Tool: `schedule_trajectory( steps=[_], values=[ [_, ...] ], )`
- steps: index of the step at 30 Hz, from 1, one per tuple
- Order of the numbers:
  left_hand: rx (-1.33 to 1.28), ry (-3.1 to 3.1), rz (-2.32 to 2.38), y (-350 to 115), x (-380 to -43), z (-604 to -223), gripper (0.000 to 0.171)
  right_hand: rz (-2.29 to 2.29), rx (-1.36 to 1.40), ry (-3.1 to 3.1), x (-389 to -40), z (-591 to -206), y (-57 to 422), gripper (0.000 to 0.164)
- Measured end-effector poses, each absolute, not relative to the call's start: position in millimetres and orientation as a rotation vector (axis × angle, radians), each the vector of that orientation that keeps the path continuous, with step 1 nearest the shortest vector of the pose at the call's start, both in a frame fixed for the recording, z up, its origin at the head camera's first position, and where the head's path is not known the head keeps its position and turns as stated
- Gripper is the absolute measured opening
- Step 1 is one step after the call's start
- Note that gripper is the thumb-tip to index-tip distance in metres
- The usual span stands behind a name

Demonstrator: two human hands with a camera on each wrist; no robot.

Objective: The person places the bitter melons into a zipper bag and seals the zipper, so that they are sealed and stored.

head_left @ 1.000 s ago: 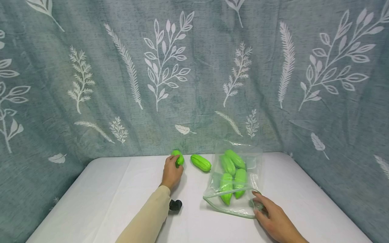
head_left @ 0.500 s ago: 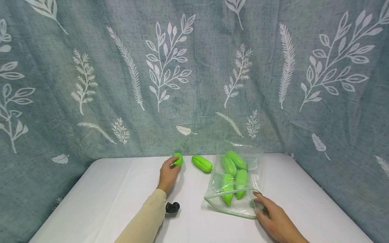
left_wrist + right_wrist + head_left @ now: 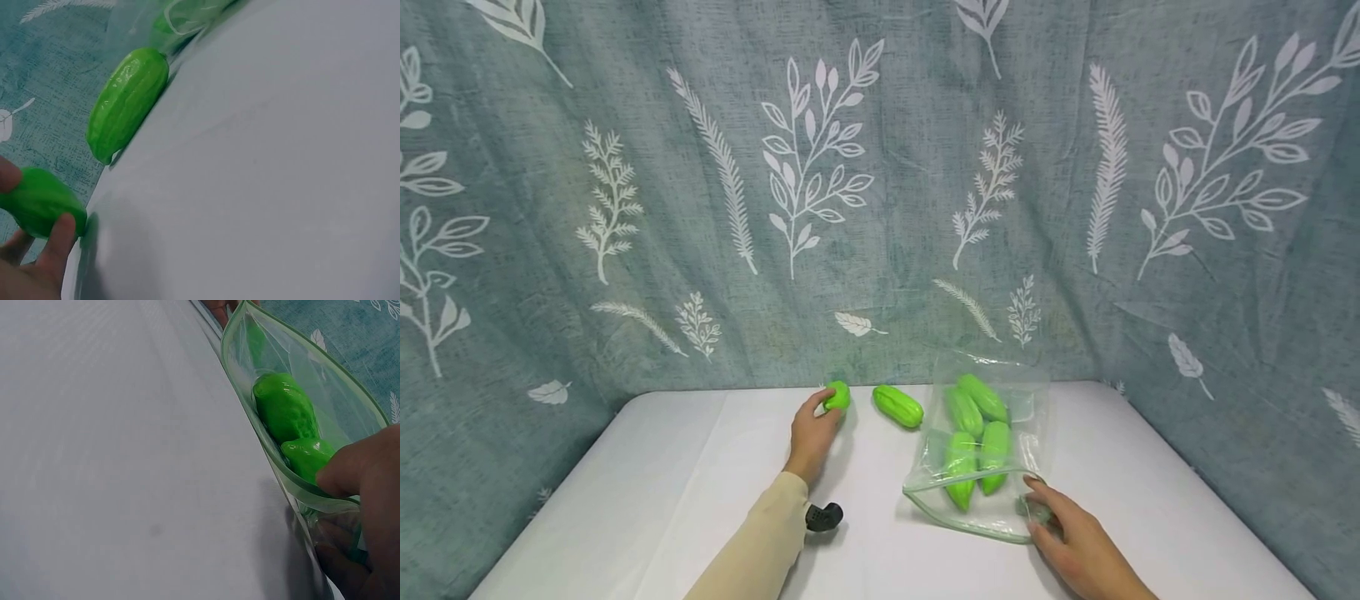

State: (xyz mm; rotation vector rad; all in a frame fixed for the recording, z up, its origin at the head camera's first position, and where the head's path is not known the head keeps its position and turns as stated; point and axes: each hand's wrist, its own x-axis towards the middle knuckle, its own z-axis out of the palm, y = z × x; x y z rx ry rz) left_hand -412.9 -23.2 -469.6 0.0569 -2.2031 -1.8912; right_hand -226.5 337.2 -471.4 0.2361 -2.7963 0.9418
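My left hand (image 3: pixel 811 435) grips a bright green, ridged cucumber (image 3: pixel 45 203) at the back edge of the table. In the left wrist view the thumb lies over it and fingers curl along its near side. A second cucumber (image 3: pixel 897 407) lies loose just to the right. My right hand (image 3: pixel 1078 546) pinches the near right corner of a clear zip bag (image 3: pixel 1028 433) with a green-edged mouth. The mouth gapes toward me. Several cucumbers (image 3: pixel 284 406) lie inside the bag, two of them close to its opening.
A white cloth-covered table (image 3: pixel 700 492) carries everything. Behind its back edge hangs a blue-green leaf-patterned curtain (image 3: pixel 895 208), close to the cucumbers and the bag's far end. A black wrist camera (image 3: pixel 824 517) sticks out beside the left sleeve (image 3: pixel 756 542).
My left hand has drawn slightly left and toward me with the cucumber, which now shows more end-on. The right hand and bag hold still.
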Motion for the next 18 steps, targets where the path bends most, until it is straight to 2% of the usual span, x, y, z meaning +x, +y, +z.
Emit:
schedule_trajectory(
  steps=[7,18],
  values=[
    [-0.020,-2.103,-2.096,-33,-402,-464,0.043,0.933,0.253,-2.793,-227,-472,337,0.057],
    [-0.055,-2.042,-2.153,-38,-389,-463,0.039,0.914,0.240,-2.793,-229,-474,337,0.057]
  ],
)
